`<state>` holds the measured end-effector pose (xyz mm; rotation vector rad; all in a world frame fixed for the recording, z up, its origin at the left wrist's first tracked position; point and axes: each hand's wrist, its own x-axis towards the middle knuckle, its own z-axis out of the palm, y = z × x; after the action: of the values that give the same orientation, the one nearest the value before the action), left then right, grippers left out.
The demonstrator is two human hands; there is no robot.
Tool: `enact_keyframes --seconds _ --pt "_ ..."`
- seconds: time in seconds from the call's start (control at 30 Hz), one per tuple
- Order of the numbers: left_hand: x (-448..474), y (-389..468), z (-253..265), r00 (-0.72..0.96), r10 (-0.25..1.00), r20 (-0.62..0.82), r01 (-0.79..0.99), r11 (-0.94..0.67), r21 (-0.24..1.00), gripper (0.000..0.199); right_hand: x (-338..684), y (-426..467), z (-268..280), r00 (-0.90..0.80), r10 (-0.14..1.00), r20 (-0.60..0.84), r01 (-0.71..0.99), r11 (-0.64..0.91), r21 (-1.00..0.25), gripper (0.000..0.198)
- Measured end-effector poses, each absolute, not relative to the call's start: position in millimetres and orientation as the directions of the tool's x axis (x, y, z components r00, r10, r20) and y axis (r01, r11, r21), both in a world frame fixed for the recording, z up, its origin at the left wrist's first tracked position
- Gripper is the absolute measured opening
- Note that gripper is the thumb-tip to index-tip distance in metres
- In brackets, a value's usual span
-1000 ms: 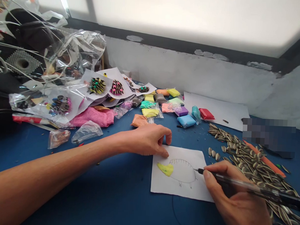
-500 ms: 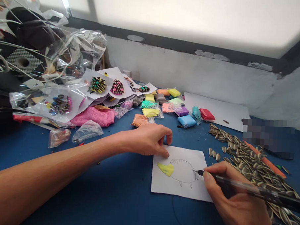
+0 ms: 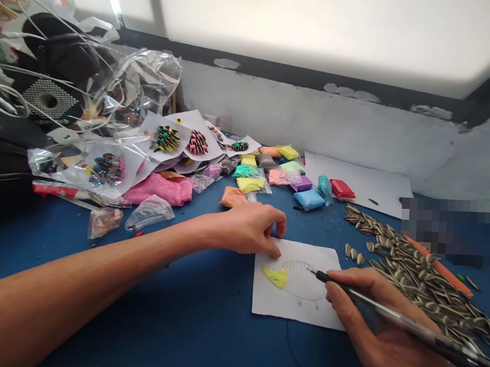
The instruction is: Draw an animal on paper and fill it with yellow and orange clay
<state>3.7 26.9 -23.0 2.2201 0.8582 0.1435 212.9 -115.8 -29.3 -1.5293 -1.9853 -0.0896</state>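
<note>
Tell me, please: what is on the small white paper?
On the paper are an outline drawing and a yellow patch at its left end. The right grip, holding a pen, hides the paper's lower right corner; the left grip covers the upper left.

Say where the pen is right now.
In the head view, the pen is right of centre, in the right hand, its tip over the drawing on the paper.

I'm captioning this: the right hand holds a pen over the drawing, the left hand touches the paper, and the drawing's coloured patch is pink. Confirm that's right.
Not right: the coloured patch is yellow, not pink, as the head view shows. The right hand holds a pen over the drawing, and the left hand touches the paper.
</note>
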Motion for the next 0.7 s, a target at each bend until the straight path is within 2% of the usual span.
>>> enact_keyframes --seconds 0.3,0.7 --pt "4 27 -22 0.772 0.619 -0.146 0.539 -0.516 0.666 0.034 196 -107 -32 -0.059 0.876 0.479 0.840 0.303 -0.450 0.008" --pt "5 27 -21 0.769 0.620 -0.156 0.545 -0.508 0.667 0.033 193 -106 -29 -0.053 0.894 0.444 0.812 0.298 -0.503 0.009"
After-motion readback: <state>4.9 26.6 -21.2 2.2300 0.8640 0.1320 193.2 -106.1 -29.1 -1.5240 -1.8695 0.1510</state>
